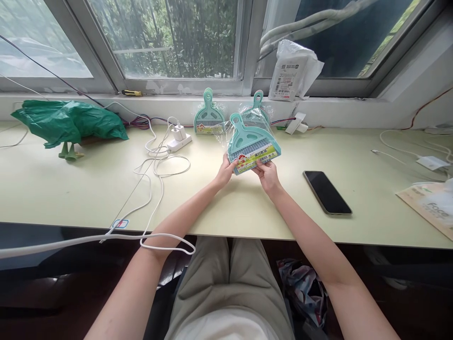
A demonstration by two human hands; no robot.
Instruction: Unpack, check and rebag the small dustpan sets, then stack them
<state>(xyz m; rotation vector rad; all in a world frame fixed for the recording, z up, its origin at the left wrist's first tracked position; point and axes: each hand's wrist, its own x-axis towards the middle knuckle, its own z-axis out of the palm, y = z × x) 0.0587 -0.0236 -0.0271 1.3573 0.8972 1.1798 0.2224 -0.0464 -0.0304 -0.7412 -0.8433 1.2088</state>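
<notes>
A teal mini dustpan-and-brush set [252,141] in clear plastic wrap with a printed label is held up over the middle of the pale desk [88,189]. My left hand [226,171] pinches its lower left corner. My right hand [267,174] grips its lower edge on the right. Two more wrapped teal sets lean against the wall under the window: one [208,113] to the left and one [257,112] right behind the held set.
A black phone [327,192] lies to the right of my hands. White charger cables [159,165] and a plug [179,137] sprawl at left. A green plastic bag [69,122] sits far left, a white packet [292,71] on the sill, a paper package [428,208] far right.
</notes>
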